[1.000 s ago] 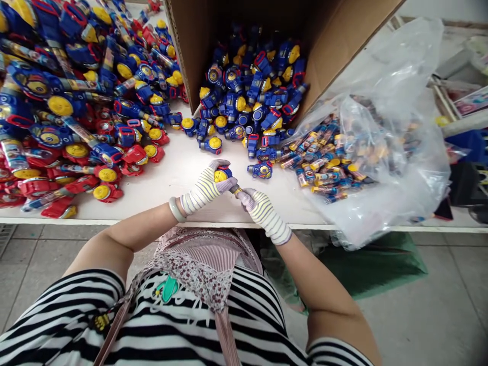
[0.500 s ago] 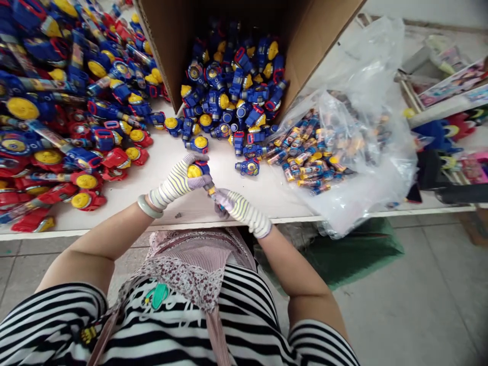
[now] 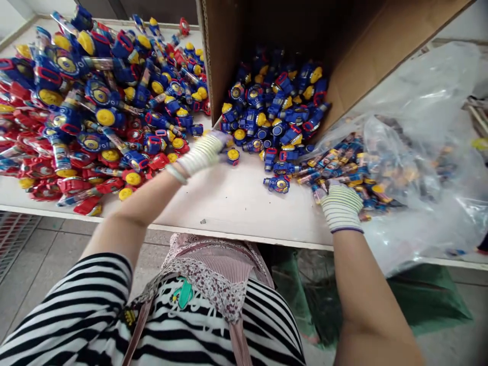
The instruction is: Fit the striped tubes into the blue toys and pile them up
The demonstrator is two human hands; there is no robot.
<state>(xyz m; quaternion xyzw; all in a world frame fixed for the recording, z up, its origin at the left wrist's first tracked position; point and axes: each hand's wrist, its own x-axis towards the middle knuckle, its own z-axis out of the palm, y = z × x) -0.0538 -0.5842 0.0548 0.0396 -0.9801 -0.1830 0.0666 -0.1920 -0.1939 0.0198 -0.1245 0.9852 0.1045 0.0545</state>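
My left hand [image 3: 202, 152], in a striped glove, is stretched out over the white table [image 3: 236, 203] to the near edge of the blue and yellow toy parts [image 3: 274, 107] that spill from a tipped cardboard box [image 3: 224, 61]. Its fingers are smeared by motion; a yellow-capped blue part [image 3: 233, 154] lies just beside them. My right hand [image 3: 341, 206], also gloved, rests at the mouth of a clear plastic bag [image 3: 419, 152]. Its fingers curl down among small printed tubes [image 3: 343, 162], and what they grip is hidden.
A big heap of red and blue toys with yellow discs [image 3: 95, 112] covers the table's left half. One blue part [image 3: 277, 184] lies alone between my hands. A green sheet [image 3: 419, 305] lies on the floor under the table's right side.
My hands were together at the table's front edge, joined on one blue toy and tube. They have parted: the left went up towards the box, the right out to the bag.
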